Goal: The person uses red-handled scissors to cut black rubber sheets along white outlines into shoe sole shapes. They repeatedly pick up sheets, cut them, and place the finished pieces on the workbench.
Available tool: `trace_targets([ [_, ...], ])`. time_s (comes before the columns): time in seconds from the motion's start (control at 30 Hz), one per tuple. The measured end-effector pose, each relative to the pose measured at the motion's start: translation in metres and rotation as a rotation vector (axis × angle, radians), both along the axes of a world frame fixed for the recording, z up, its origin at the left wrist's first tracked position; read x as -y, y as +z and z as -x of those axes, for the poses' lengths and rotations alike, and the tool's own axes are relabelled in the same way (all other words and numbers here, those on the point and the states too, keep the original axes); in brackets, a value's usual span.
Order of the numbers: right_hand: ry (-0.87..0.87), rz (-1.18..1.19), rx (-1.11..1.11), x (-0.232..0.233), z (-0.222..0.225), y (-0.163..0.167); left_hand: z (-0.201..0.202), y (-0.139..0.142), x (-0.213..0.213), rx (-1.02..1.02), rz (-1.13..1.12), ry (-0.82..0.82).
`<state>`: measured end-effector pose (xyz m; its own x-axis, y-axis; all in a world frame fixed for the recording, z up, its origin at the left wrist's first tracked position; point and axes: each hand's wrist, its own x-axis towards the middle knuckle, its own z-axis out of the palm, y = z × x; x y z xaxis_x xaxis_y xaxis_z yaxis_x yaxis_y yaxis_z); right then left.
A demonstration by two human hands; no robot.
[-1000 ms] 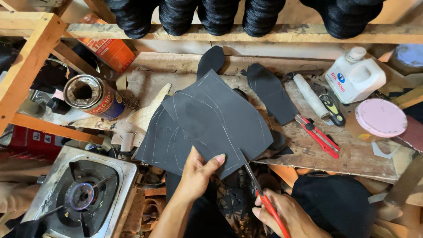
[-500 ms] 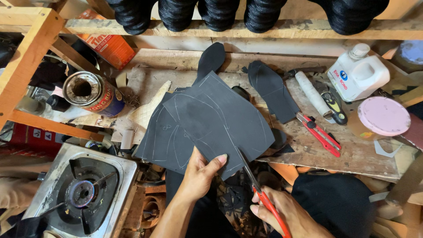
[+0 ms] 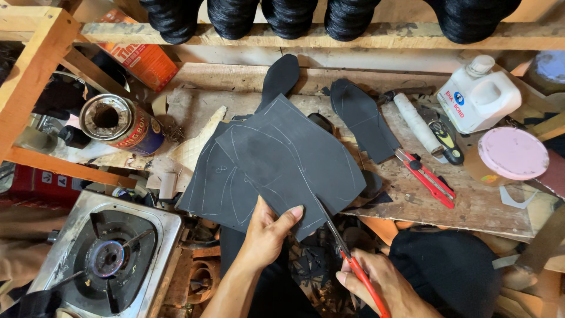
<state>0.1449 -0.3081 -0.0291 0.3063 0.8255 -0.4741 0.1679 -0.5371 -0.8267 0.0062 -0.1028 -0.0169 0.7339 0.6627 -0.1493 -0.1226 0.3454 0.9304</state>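
Just above the left hand (image 3: pixel 268 235), the dark sheet (image 3: pixel 282 165) marked with pale chalk outlines is lying half on the wooden bench (image 3: pixel 471 206), its near edge hanging out over the lap. The left hand is pinching that near edge, thumb on top and fingers curled under, so it is closed firmly on the material. To its right, the right hand (image 3: pixel 382 285) is gripping the red-handled scissors (image 3: pixel 347 256), fingers wrapped through the handles; the blades are entering the sheet's lower edge beside the left thumb, slightly parted.

To do this cut well, I judge the holding hand should be keeping the sheet taut and flat close to the blades, and turning the material into the scissors rather than twisting the wrist around the curves. The blades should be tracking just along the chalk line with long, steady bites, not closing fully at the tips, which tends to leave nicks. The thumb is sitting near the cutting path, so it is worth shifting it away as the cut advances.

Further right of the scissors, a red utility knife (image 3: pixel 426 179) is lying on the bench; left of the holding hand, a gas burner (image 3: pixel 112 259) is sitting.
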Motion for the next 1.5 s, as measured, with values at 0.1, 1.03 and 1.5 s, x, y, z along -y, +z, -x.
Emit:
trace_targets([
  [0.1,0.002,-0.066,0.028,0.002,-0.001,-0.011,-0.001,0.0,0.0,0.009,0.019,0.003],
  [1.03,-0.08,-0.086,0.033,0.001,0.002,-0.028,-0.003,-0.012,0.015,0.037,-0.012,-0.011],
  [1.5,-0.085,-0.198,0.151,0.004,0.002,-0.031,-0.009,0.011,-0.008,0.046,0.146,0.074],
])
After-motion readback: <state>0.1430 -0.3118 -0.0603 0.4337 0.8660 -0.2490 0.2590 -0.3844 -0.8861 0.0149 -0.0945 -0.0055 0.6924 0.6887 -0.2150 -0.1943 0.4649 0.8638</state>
